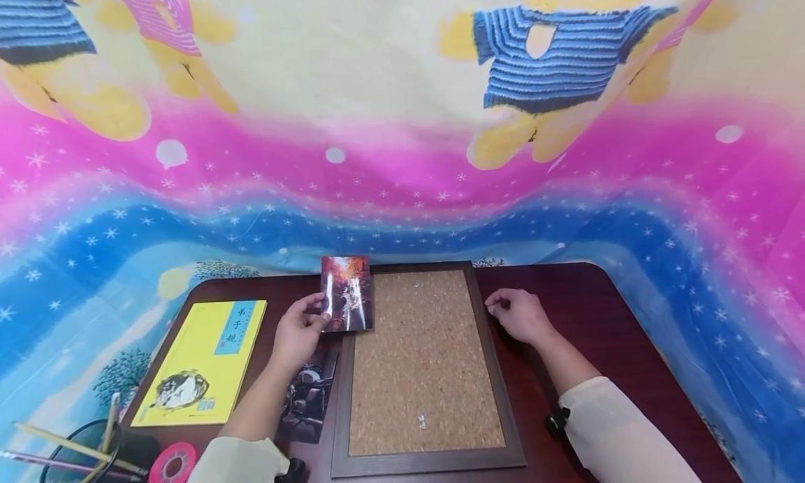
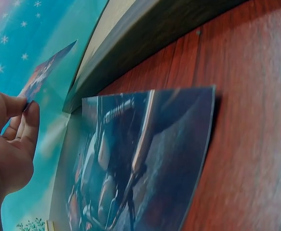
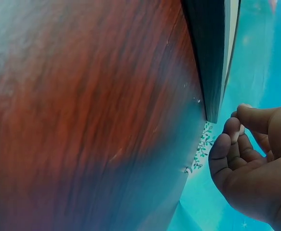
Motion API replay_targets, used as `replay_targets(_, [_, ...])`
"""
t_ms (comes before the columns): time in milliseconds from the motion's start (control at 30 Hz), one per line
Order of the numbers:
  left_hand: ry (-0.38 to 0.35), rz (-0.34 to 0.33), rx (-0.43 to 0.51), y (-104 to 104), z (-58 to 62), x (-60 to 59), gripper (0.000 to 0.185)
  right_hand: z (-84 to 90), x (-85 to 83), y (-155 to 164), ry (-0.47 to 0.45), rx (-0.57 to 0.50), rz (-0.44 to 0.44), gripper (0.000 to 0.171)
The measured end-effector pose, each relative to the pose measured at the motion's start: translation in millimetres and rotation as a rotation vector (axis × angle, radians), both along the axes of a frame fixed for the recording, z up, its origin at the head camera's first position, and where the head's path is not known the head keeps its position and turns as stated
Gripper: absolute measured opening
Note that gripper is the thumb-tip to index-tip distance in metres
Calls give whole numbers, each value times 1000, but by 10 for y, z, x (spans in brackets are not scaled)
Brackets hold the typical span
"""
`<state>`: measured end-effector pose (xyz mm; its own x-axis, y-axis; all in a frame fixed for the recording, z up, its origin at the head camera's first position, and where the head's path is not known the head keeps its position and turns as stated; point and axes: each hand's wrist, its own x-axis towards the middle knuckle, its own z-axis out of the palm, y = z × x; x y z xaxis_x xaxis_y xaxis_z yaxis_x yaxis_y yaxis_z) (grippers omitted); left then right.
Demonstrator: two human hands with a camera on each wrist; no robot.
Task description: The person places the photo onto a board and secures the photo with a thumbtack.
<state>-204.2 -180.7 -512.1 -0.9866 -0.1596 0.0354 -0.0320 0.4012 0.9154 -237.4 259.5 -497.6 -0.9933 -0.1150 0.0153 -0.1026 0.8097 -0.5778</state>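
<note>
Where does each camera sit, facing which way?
Head: on the head, facing forward and down at the corkboard; left hand and right hand show.
Left wrist: on that wrist, facing the dark photo; left hand shows.
Right wrist: on that wrist, facing the tabletop; right hand shows.
Head and left wrist share the held photo.

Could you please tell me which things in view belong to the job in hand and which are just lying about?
Probably in the job:
glossy picture, pinched in the left hand
framed cork board, between the hands
dark picture, on the table, likely too

Apparently just lying about:
yellow book
pencil cup
pink roll, though its use is unclear
</note>
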Motion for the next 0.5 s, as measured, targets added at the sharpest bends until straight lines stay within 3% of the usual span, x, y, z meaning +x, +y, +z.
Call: replay_targets(500, [-16,-81,40,241,-48,-20,42,-27,-104,-77,6,-25,-17,12])
